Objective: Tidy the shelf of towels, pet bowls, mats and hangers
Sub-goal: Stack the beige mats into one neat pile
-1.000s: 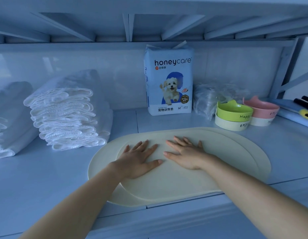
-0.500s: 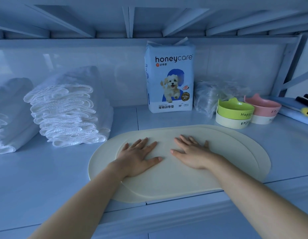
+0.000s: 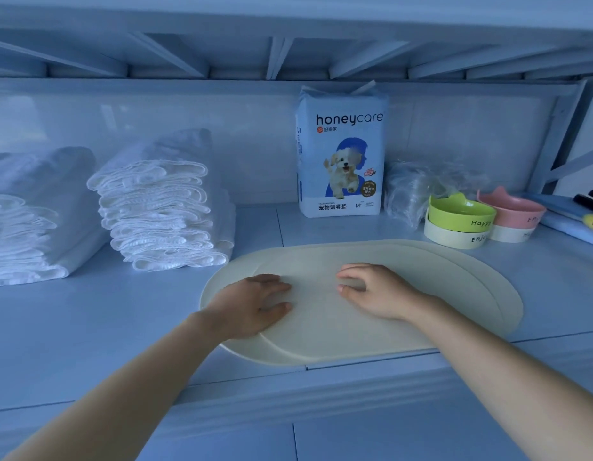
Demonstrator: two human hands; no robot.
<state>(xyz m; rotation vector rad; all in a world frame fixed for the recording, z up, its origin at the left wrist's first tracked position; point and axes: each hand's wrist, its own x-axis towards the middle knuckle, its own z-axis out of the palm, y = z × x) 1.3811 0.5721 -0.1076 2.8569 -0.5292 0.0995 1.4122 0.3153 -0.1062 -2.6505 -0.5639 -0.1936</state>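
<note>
At the far left of the shelf [image 3: 72,334] lies a stack of folded white towels [image 3: 25,224], and just to its right a second, narrower towel stack [image 3: 162,214]. Right of these, near the front edge, lie cream oval mats [image 3: 438,294], one on top of another and slightly offset. The person's left hand [image 3: 251,307] rests palm down on the left end of the top mat, fingers curled a little and gripping nothing. The right hand [image 3: 378,291] rests on the middle of the mat, fingers arched, thumb apart from them, likewise gripping nothing. Behind the mats a pack of pet pads [image 3: 341,161] stands upright against the back wall. To its right lies crumpled clear plastic [image 3: 411,191], then a green bowl [image 3: 461,212] stacked on a cream bowl [image 3: 454,236], just beside the mats' far right edge. Next to them a pink bowl [image 3: 511,207] sits on another pale one. At the far right edge lie dark-handled objects [image 3: 587,202], too cropped to identify.
</note>
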